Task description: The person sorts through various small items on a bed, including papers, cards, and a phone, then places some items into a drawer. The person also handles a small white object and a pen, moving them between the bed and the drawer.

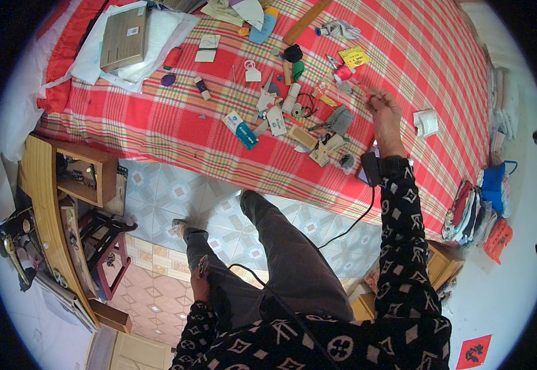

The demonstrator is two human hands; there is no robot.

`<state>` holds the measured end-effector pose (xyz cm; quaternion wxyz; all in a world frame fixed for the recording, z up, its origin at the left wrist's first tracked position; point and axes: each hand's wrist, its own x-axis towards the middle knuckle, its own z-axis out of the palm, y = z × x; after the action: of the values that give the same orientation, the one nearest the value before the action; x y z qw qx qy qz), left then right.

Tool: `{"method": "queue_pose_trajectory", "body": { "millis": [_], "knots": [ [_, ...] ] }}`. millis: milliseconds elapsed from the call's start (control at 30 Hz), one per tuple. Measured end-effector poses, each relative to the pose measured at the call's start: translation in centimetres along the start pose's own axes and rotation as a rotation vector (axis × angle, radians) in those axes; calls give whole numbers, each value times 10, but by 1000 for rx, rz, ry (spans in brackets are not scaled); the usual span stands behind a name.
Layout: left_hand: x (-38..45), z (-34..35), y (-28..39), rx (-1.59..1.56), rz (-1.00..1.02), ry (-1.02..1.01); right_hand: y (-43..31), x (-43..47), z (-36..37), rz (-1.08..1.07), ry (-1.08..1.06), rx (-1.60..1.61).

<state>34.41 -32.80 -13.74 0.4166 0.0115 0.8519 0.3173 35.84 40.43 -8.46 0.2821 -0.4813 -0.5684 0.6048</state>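
Observation:
My right hand [385, 113] reaches over a bed with a red plaid cover [157, 118], fingers bent and close together. Whether it pinches something thin and red at its fingertips is unclear. Nearest to it are a bundle of red thread [343, 72], a yellow packet with writing [354, 57] and a grey checked cloth piece [341, 120]. Low by my left thigh, my left hand [200, 283] holds a small flat item [203, 262], too small to identify. Scissors [268, 83], a white thread spool [291, 98] and several cards [240, 130] lie in the middle.
A flat cardboard box [125, 39] rests on white plastic at the bed's far left. Beyond the small items lies a wooden ruler [305, 22]. A black cable [356, 224] hangs from the device on my right wrist [371, 169]. An open drawer [81, 173] juts out at left.

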Motion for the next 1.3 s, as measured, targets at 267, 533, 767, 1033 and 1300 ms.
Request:
{"method": "queue_pose_trajectory", "body": {
  "millis": [267,533,767,1033,1300],
  "knots": [
    [0,1,-1,22,-42,1,34,33,8,-402,11,-974],
    [-2,-10,12,61,53,5,34,25,40,-295,-24,-723],
    [48,-55,116,-391,-27,233,-15,-14,56,-146,-286,-180],
    [115,-43,304,-443,468,70,-42,-105,140,147,-545,-110],
    [137,4,389,-1060,172,-308,-32,-143,178,206,-623,-96]
  ]
}}
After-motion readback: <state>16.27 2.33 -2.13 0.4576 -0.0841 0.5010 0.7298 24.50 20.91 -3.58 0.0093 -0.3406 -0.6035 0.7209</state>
